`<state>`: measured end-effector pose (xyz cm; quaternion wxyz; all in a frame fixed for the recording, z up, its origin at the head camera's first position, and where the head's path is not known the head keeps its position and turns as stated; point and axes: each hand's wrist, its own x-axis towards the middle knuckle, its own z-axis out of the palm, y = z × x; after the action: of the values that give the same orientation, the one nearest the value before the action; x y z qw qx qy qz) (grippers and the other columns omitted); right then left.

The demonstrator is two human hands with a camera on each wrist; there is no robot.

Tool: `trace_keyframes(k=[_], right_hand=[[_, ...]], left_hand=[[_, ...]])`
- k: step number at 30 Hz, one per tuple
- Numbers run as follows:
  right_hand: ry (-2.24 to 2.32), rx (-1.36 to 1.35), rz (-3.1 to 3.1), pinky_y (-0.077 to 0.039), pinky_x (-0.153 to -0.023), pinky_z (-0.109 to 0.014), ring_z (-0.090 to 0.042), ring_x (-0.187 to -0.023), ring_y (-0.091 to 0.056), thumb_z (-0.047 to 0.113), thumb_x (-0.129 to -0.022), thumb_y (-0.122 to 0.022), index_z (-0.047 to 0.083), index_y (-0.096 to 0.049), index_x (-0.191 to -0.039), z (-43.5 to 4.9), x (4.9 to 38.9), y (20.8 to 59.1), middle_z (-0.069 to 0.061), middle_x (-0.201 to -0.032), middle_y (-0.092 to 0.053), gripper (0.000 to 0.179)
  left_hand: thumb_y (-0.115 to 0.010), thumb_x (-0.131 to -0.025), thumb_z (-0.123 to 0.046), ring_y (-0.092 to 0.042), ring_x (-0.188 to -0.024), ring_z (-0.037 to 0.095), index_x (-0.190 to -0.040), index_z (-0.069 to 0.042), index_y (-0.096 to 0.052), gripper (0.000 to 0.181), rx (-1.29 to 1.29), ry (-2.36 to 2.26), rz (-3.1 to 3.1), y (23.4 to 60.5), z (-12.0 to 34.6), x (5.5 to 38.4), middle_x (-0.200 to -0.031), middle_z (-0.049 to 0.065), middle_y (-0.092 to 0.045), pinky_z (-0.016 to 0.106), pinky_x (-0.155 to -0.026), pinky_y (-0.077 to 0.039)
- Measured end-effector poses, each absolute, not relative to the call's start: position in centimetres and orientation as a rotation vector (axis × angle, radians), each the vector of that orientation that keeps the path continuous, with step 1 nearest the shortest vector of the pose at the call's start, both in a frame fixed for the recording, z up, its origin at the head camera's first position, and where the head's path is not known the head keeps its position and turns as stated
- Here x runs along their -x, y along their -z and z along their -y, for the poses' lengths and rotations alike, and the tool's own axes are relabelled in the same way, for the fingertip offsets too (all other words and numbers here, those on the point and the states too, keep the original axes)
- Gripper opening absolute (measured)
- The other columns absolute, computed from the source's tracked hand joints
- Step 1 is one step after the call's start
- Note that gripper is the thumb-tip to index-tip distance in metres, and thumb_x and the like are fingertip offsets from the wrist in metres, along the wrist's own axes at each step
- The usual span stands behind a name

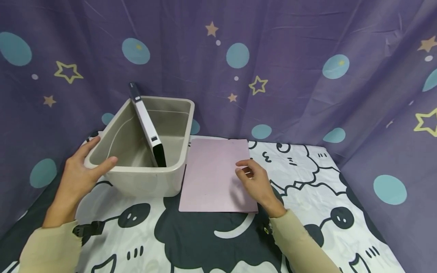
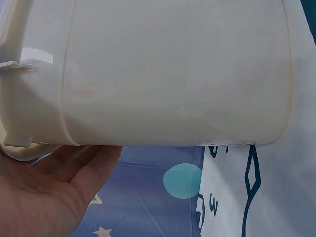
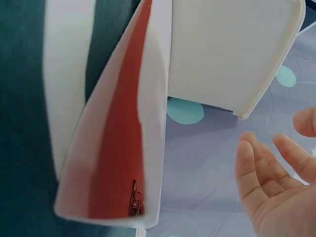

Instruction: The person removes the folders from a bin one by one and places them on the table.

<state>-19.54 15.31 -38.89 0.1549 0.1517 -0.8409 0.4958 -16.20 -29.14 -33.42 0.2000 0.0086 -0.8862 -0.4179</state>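
Left hand (image 1: 78, 172) grips, thumb (image 1: 106, 165) spread — right hand (image 1: 257, 182) hovers, fingers (image 1: 248, 163) loosely curled.

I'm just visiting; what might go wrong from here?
The slim black-and-white item leans inside the beige plastic bin, one end poking out the top, so it might slip if jolted. Only the left hand holds the bin, at one side, so it could tilt if lifted.

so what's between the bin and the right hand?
A flat pink item on the patterned cloth. The head view shows it running from beside the bin to under the right hand.
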Motion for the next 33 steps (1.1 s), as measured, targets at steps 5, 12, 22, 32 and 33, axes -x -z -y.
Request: trace_keyframes(k=[5, 12, 22, 32, 33], right_hand=[[-1.407, -0.46, 2.401, -0.052, -0.072, -0.035, -0.018, -0.083, -0.065, 0.016, -0.09, -0.064, 0.013, -0.069, -0.103, -15.0, 19.6, 39.0, -0.001, -0.101, -0.067, 0.015], [-1.372, -0.484, 2.396, -0.052, -0.072, -0.033, -0.012, -0.082, -0.064, 0.017, -0.09, -0.064, 0.016, -0.069, -0.104, -14.5, 19.5, 38.7, -0.001, -0.101, -0.067, 0.014], [-1.367, -0.526, 2.389, -0.051, -0.074, -0.034, -0.01, -0.083, -0.063, 0.021, -0.091, -0.063, 0.017, -0.069, -0.106, -13.8, 19.5, 38.0, 0.001, -0.101, -0.066, 0.016], [-1.378, -0.575, 2.368, -0.051, -0.075, -0.033, -0.012, -0.084, -0.063, 0.018, -0.092, -0.061, 0.015, -0.068, -0.106, -12.9, 19.7, 37.2, -0.007, -0.103, -0.066, 0.016], [-1.377, -0.576, 2.367, -0.051, -0.075, -0.033, -0.012, -0.085, -0.063, 0.018, -0.091, -0.061, 0.015, -0.068, -0.106, -12.9, 19.7, 37.1, -0.007, -0.103, -0.066, 0.016]], left_hand=[[-0.073, -0.084, -0.027, -0.043, -0.11, 0.049, -0.153, -0.016, -0.024, 0.084, -0.018, 1.19, 2.468, 33.5, 29.0, 16.2, -0.143, 0.027, -0.037, 0.061, -0.074, -0.046], [-0.073, -0.085, -0.028, -0.043, -0.112, 0.046, -0.153, -0.017, -0.025, 0.083, -0.036, 1.178, 2.487, 33.5, 29.1, 16.3, -0.147, 0.023, -0.035, 0.033, -0.068, -0.045], [-0.073, -0.085, -0.026, -0.043, -0.112, 0.047, -0.152, -0.016, -0.026, 0.083, -0.028, 1.168, 2.478, 33.6, 29.2, 16.3, -0.146, 0.023, -0.035, 0.044, -0.07, -0.046], [-0.072, -0.085, -0.026, -0.043, -0.111, 0.049, -0.153, -0.016, -0.025, 0.083, -0.01, 1.171, 2.466, 33.7, 29.2, 16.3, -0.145, 0.026, -0.036, 0.063, -0.075, -0.045], [-0.072, -0.085, -0.026, -0.043, -0.111, 0.048, -0.153, -0.016, -0.026, 0.083, -0.013, 1.167, 2.468, 33.7, 29.2, 16.3, -0.145, 0.026, -0.036, 0.059, -0.075, -0.047]])
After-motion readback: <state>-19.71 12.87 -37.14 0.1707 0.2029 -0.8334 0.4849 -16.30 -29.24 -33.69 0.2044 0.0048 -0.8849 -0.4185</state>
